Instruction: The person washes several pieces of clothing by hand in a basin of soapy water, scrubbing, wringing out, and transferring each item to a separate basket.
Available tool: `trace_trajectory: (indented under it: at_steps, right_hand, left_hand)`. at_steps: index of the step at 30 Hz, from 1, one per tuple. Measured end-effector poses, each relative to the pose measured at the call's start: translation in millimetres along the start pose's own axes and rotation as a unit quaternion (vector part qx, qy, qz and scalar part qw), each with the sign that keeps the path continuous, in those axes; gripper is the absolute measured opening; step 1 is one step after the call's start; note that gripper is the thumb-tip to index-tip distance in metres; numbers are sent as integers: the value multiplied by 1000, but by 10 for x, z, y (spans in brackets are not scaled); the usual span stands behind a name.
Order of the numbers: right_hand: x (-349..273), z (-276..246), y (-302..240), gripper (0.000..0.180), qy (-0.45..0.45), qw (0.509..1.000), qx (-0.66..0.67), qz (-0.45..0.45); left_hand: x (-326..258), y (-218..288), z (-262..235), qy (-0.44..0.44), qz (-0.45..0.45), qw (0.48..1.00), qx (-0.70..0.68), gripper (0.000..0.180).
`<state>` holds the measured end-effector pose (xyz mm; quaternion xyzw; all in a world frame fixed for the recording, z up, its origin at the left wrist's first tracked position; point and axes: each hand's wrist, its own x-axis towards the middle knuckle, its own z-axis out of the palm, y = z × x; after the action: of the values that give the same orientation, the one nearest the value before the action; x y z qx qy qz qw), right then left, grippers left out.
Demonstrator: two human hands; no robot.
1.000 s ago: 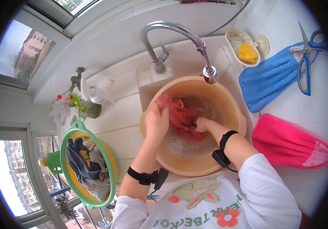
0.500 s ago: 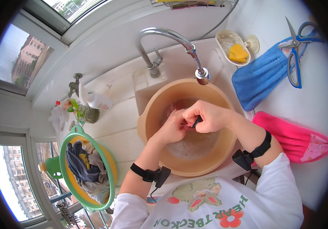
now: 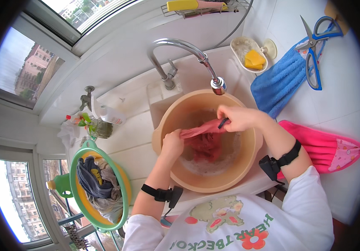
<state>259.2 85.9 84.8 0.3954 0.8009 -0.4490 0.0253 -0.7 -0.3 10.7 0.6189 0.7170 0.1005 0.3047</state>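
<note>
A wet red cloth [image 3: 206, 144] hangs into murky, slightly foamy water inside a large tan basin [image 3: 167, 165]. My left hand [image 3: 173, 141] is closed on one end of its upper edge, near the basin's left side. At the other end, my right hand [image 3: 237, 119] pinches the cloth, with a small black strip [image 3: 223, 123] showing by its fingers. Between my hands the edge is stretched out, while the lower part lies bunched in the water. What kind of cloth it is cannot be made out.
The basin sits in a sink beneath a curved chrome faucet [image 3: 180, 42]. On the left stands a green-and-yellow basket [image 3: 126, 196] of clothes. A soap dish [image 3: 238, 52], blue towel [image 3: 278, 85], scissors [image 3: 312, 46] and pink towel [image 3: 309, 144] line the right wall.
My hands were together over the basin and have moved apart, left hand leftward, right hand slightly rightward. The red cloth, mostly hidden before, is now spread between them.
</note>
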Motion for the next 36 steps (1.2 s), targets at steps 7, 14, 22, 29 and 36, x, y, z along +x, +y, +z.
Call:
trace_trajectory:
  at_steps: [7, 14, 22, 29, 36]
  right_hand:
    - [24, 168, 407, 25, 24, 993, -78, 91]
    - [-254, -389, -87, 22, 124, 933, 332, -56]
    - [-519, -612, -662, 23, 128, 870, 432, -200]
    - [-220, -227, -513, 42, 38, 741, 663, -100]
    - [-79, -9, -506, 29, 25, 697, 706, -124]
  left_hand:
    - [34, -114, 76, 24, -86, 901, -425, 29]
    - [-85, 236, -504, -101, -11, 704, -703, 35]
    - [-344, 518, -1078, -62, 112, 791, -598, 35]
    - [-59, 590, -864, -74, 111, 874, -467, 32]
    - [222, 160, 185, 165, -43, 926, -336, 24]
